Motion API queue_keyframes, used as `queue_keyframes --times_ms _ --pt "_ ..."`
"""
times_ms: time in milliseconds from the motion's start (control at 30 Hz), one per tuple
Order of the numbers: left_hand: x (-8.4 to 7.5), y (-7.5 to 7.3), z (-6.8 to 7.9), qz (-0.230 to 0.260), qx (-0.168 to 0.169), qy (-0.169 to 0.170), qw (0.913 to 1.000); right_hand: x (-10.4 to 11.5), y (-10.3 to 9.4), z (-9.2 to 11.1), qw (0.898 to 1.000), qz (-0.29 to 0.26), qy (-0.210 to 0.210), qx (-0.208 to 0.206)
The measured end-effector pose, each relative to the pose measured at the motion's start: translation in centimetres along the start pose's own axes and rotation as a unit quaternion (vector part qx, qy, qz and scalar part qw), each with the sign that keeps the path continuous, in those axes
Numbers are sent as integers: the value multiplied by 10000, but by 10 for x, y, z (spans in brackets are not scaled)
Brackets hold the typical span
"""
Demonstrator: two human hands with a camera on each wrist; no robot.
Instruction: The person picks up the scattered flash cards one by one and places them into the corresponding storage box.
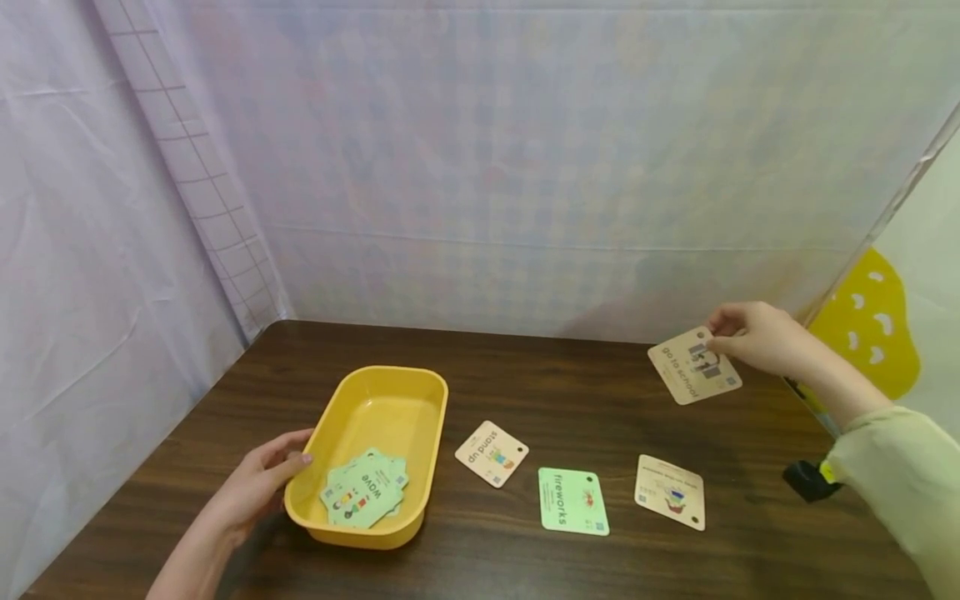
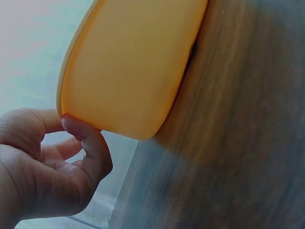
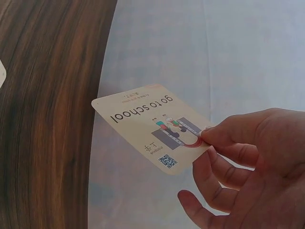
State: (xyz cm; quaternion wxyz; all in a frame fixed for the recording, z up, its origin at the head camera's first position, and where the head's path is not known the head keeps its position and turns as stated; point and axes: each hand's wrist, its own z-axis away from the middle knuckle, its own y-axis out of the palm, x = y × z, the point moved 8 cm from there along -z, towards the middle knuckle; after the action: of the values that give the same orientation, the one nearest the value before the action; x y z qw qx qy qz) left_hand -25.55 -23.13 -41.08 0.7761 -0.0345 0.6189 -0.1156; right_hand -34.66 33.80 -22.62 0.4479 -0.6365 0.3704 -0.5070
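Observation:
My right hand [image 1: 757, 337] pinches a cream flashcard [image 3: 138, 112] reading "go to school" by its edge, thumb on the printed face. The card is raised over the table's back right part. At the left, my left hand [image 1: 258, 483] grips the rim of a yellow plastic tray [image 1: 438, 417]; in the left wrist view its thumb and fingers [image 2: 97, 152] pinch the tray's corner. Several green flashcards [image 1: 365, 492] lie piled in the tray's near end, the top one reading "wave". Right of the tray lies a cream "stand up" card [image 1: 491, 454].
A green "fireworks" card [image 1: 573, 502] and another cream card [image 1: 671, 492] lie farther right on the dark wooden table [image 1: 510, 558]. A black object [image 1: 810, 481] sits by the right sleeve. White curtains [image 1: 525, 167] rise behind the table and at its left.

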Motion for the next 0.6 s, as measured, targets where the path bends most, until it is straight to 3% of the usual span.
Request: queue_keyframes --times_ms 600 --pt "-1 -1 1 -5 -13 67 10000 7 7 -9 9998 -173 -110 -46"
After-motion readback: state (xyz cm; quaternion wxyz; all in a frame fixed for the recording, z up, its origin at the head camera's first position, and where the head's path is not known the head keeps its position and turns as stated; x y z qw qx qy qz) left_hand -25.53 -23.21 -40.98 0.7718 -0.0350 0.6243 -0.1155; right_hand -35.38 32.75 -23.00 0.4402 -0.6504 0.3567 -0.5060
